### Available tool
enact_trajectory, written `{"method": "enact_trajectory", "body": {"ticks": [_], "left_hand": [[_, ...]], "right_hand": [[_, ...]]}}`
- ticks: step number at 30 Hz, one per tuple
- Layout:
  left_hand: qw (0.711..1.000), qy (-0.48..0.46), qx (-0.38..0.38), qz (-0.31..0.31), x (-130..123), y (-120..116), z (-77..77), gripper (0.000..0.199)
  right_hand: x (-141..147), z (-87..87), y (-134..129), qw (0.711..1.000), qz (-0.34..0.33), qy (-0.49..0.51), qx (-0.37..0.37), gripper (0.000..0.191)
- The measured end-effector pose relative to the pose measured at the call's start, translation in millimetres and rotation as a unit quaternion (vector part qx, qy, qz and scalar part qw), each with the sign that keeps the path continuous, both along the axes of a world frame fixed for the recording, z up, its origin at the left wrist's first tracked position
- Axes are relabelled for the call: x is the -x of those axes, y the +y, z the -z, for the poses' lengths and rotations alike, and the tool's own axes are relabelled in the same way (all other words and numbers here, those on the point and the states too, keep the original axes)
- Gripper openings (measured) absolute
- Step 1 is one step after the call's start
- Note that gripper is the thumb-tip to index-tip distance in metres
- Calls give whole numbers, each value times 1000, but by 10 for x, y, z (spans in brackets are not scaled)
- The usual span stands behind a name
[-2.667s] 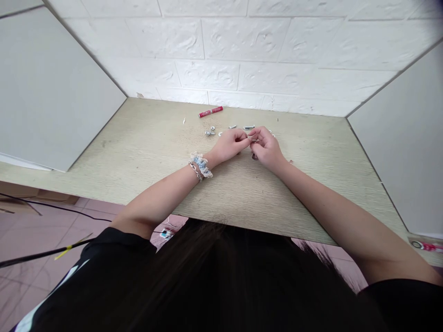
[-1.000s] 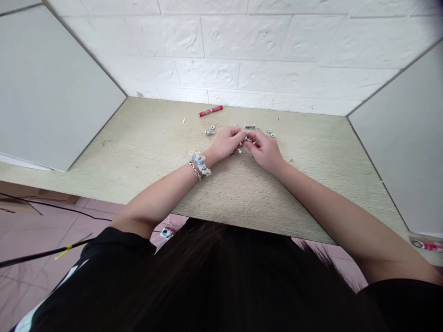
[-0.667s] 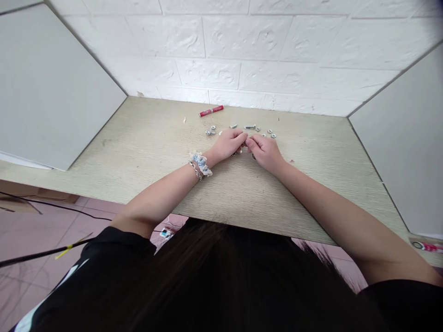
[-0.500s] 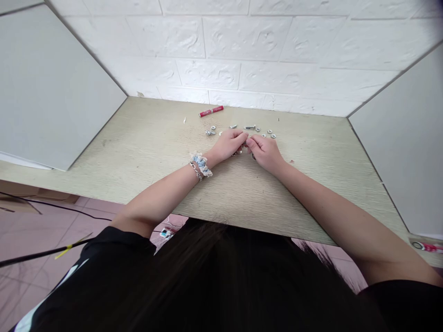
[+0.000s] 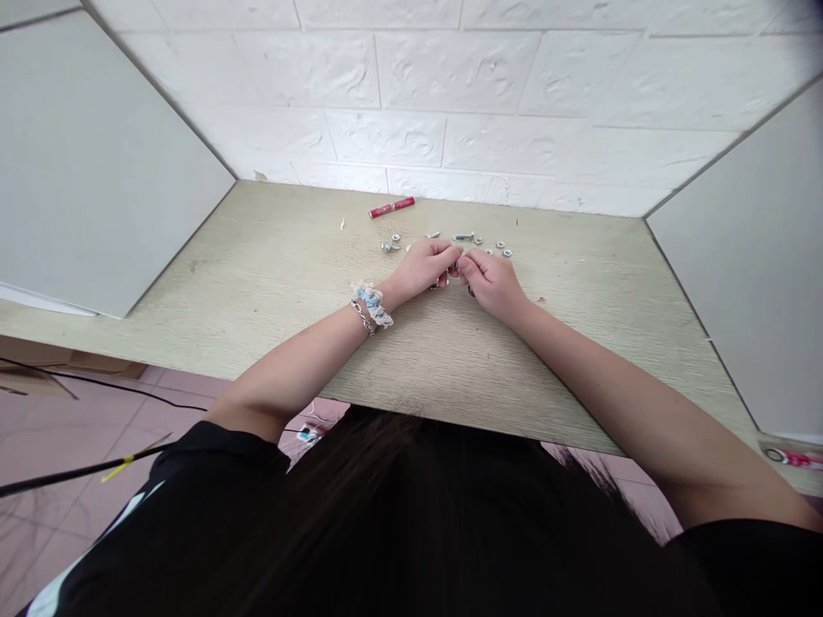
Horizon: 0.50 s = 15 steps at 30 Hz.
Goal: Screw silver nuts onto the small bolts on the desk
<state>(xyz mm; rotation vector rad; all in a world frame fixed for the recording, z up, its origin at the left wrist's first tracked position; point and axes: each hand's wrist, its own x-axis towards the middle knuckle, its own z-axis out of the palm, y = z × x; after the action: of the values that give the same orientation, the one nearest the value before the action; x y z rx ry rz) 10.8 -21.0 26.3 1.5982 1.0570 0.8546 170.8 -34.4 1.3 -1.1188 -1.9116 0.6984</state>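
A pale wood-grain table (image 5: 437,360) spreads under the left hand (image 5: 421,270) and right hand (image 5: 494,283). Beyond them rises a white brick-patterned wall (image 5: 411,77), brightest low down behind the hands. Well out to either side stand a plain left panel (image 5: 96,163) and right panel (image 5: 752,248). Below and left of the hands show a pink tiled floor (image 5: 64,428) and cardboard (image 5: 103,364).
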Motion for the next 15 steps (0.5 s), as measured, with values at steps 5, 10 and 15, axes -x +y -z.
{"method": "enact_trajectory", "body": {"ticks": [5,10,15], "left_hand": [[1000,-23,19,-4,-14,-20,-32,40],[1000,-22,2,-13,-3,-2,-14,40],[1000,-7,-14,-24,5,25,3,40]], "right_hand": [[-2,20,8,1000,1,-2,-5,69],[5,35,7,1000,9,-18,-10,44],[28,21,-12,1000,19,-24,-6,12]]}}
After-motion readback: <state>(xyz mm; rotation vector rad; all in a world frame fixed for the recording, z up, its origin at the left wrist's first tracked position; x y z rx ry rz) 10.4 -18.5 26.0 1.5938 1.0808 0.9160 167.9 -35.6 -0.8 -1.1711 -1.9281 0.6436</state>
